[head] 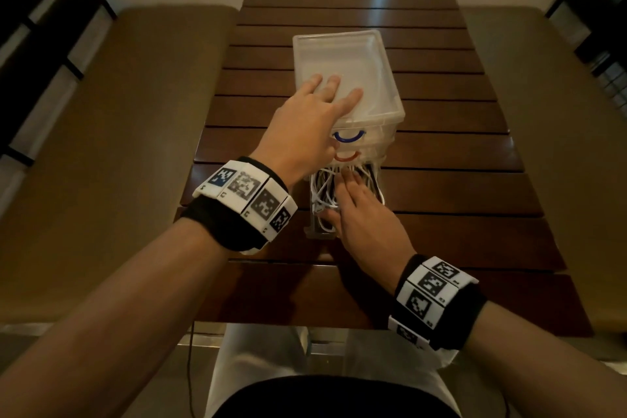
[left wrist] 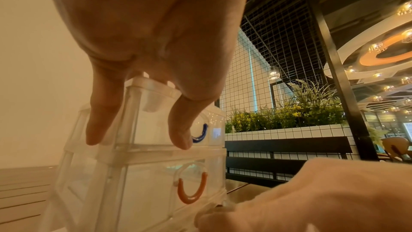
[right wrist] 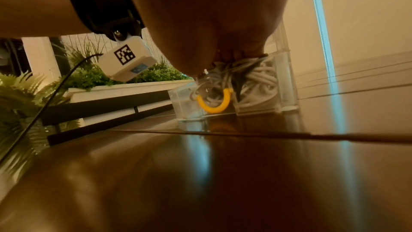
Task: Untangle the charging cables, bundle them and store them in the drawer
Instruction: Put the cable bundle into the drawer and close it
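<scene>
Where the slatted dark-wood table (head: 441, 153) runs away from the person, it's glossy w/ streaks of reflected light, flanked left & right by tan padded benches (head: 112, 132). Black shelving sits at both far edges of the head view; the left wrist view shows a black wire-grid partition (left wrist: 278, 45) w/ green plants (left wrist: 289, 112) in a white tiled planter behind it, plus warm ceiling lights.

Left hand (head: 305, 125) lies flat on top of the drawer unit (head: 342, 54), fingers straight & spread, thumb down over the front; it presses, grips nothing. In the left wrist view its fingers (left wrist: 102, 112) hang over the unit's front edge.

Drawer unit: clear, frosted plastic, boxy w/ rounded rim, stacked tiers. Top tier has a blue curved handle (head: 349, 137), the next a red-orange one (head: 342, 157); both tiers closed, contents not discernible.

Bottom drawer (right wrist: 287, 94) is pulled out toward the person, clear walls, yellow U-shaped handle (right wrist: 214, 102) on its front. Inside sit the charging cables (head: 322, 187), mostly white cords, round & smooth, w/ some dark strands, piled in loops up to the rim.

Right hand (head: 366, 224) rests palm-down on the cables in that drawer, fingers extended & pushing on the pile. Can't tell if any fingertip hooks a cord.
</scene>
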### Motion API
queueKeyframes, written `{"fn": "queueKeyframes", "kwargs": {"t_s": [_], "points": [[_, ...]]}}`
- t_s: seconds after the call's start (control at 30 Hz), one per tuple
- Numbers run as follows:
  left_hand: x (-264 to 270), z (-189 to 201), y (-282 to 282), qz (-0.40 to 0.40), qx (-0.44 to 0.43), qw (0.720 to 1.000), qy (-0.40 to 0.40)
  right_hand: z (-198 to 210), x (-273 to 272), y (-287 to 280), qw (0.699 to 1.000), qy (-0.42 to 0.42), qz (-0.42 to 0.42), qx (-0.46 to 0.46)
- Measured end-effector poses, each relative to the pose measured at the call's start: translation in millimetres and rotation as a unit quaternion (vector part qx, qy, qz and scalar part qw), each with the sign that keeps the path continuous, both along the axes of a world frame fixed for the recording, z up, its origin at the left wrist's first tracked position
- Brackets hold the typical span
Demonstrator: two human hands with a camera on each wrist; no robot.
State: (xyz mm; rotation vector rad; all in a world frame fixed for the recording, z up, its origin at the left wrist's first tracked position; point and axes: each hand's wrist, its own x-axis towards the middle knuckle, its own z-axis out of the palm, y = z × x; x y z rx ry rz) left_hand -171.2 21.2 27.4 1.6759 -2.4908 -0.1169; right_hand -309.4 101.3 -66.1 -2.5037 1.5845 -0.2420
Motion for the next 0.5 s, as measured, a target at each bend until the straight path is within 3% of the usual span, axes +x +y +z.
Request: {"fn": "queueKeyframes", "kwargs": {"t_s": [0.2, 0.37, 0.5], "points": [[-0.5, 4.1, -4.6, 0.003, 0.012, 1.0, -0.007, 6.3, -2.7, -9.6, 0.999, -0.027, 0.022, 0.014], [-2.7, 3.8, -6.0, 0.012, 0.015, 1.0, -0.008, 8.1, -4.3, 9.0, 1.0, 0.019, -0.001, -0.014], [-0.5, 2.1, -3.9, 0.005, 0.008, 1.0, -0.003, -1.1, -6.9, 11.2, 1.0, -0.017, -0.003, 0.019]]}}
